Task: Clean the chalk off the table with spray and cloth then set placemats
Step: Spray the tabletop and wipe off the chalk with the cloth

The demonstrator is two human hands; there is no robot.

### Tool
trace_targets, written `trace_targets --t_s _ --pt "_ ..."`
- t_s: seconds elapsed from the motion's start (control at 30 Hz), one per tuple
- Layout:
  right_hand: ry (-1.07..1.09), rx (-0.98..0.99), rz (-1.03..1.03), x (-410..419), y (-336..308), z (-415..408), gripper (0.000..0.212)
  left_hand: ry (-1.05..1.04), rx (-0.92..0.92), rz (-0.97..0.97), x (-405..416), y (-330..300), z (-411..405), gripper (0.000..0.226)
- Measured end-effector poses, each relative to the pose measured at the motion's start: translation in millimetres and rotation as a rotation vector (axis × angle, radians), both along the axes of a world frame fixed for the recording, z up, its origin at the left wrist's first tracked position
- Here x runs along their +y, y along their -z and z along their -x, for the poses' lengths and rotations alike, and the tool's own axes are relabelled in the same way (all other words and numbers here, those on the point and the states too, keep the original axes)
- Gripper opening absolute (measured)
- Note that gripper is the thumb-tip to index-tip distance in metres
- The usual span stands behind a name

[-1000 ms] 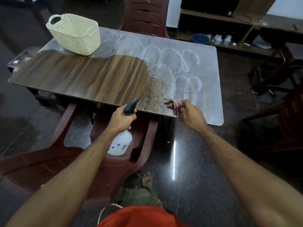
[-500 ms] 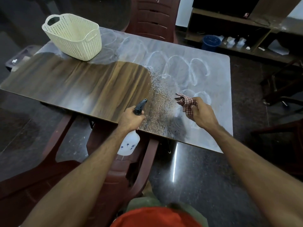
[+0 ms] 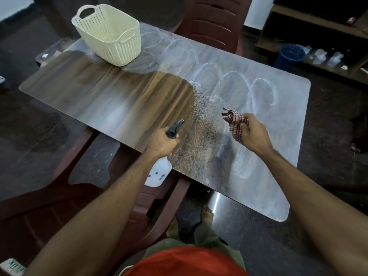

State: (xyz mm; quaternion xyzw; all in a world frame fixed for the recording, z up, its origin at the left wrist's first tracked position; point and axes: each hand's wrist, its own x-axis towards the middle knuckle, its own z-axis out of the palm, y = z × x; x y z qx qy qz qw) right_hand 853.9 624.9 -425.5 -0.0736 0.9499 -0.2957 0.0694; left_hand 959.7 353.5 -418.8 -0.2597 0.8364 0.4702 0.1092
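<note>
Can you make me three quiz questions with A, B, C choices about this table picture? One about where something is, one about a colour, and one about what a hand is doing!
1. Where does the cream woven plastic basket stand?
A. far left corner of the wooden table
B. on the floor
C. on a chair

2. What colour is the spray bottle's nozzle?
A. yellow
B. black
C. pink

3. What is the right hand doing?
A. lying flat on the table
B. gripping the red checked cloth
C. holding the basket

Answers:
1 A: it stands on the tabletop's far left corner.
2 B: the white spray bottle in the left hand has a black nozzle.
3 B: its fingers curl round the cloth.
</note>
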Motion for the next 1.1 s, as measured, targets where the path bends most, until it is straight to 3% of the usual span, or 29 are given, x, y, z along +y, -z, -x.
trace_targets --t_s 0.33,0.67,0.93,1.1 --pt "-0.114 0.024 0.029 6.9 -2.4 53.3 0.029 0.028 -0.135 0.02 28.6 23.6 -41.3 0.005" --pt "-0.149 0.02 0.048 15.2 -0.2 65.7 0.028 0.031 -0.098 -0.079 50.3 32.1 -65.2 0.014" --pt "-0.075 0.037 0.07 33.6 -2.2 55.5 0.031 -0.003 -0.09 -0.014 58.1 10.2 -4.3 0.024" --pt "-0.007 0.034 0.05 52.1 -1.3 56.1 0.031 -0.083 -0.062 0.016 54.5 -9.5 32.3 0.014"
